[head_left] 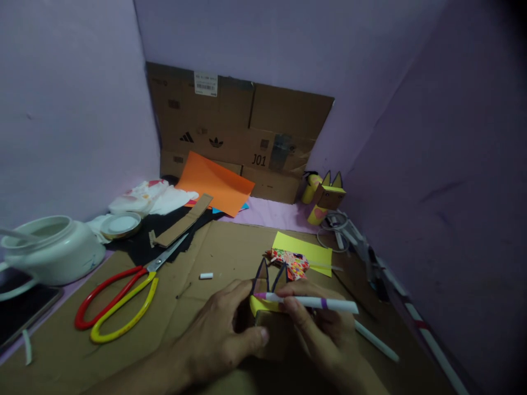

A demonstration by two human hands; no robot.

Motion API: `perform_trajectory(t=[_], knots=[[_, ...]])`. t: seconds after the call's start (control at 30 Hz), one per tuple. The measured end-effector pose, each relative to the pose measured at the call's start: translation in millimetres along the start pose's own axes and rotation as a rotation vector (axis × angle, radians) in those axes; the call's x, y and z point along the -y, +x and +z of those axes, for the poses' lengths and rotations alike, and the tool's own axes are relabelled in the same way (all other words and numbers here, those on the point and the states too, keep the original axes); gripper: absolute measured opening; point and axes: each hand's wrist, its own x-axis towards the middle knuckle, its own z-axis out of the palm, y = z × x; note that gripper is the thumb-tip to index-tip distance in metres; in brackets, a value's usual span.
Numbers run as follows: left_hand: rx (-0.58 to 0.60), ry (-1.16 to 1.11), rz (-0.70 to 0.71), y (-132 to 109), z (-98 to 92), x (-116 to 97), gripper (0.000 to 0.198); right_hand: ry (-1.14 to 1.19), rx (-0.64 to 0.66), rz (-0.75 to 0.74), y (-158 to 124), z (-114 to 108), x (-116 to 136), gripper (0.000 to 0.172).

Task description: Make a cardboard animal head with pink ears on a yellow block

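2 hands (222, 329) (329, 329) at eared cardboard figure (274, 332), marker (335, 304) in right

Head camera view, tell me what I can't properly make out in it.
- Head view: sides of the eared cardboard piece, hidden by the left hand and right hand.
- Head view: fine print on the barcode label, too small.
- Head view: bottom inside the white pot, hidden by its wall.
- Head view: rest of the black slab, cut off by the left edge.

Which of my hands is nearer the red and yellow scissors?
Left. Your left hand is right of the scissors; your right hand, holding the marker, is farther right.
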Motion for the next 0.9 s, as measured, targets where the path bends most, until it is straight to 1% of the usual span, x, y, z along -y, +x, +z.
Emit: perform_trajectory(t=[0.23, 0.3, 0.4, 0.47, 0.67, 0.8, 0.9], knots=[[0.003, -0.043, 0.040, 1.6, 1.1, 1.0, 0.039, -0.018, -0.032, -0.031, 3.5, -0.3, 0.2, 0.013], [0.006, -0.061, 0.060, 2.3, 0.7, 1.4, 0.043, -0.017, -0.058, -0.052, 4.9, -1.3, -0.3, 0.018], [0.010, -0.088, 0.095, 2.6, -0.1, 1.7, 0.049, 0.011, -0.062, -0.068, 6.6, -3.1, -1.0, 0.026], [0.010, -0.099, 0.099, 2.5, -0.2, 1.9, 0.050, 0.013, -0.063, -0.063, 6.8, -4.0, -1.1, 0.027], [0.009, -0.076, 0.073, 2.4, 1.5, 3.8, 0.048, -0.015, -0.054, -0.068, 6.3, -4.0, 0.7, 0.018], [0.014, -0.088, 0.105, 2.8, 1.8, 5.8, 0.051, -0.005, -0.068, -0.102, 8.6, -4.0, 1.4, 0.026], [0.013, -0.098, 0.116, 2.8, 1.5, 6.2, 0.053, -0.016, -0.051, -0.080, 8.3, -4.2, 1.4, 0.028]])
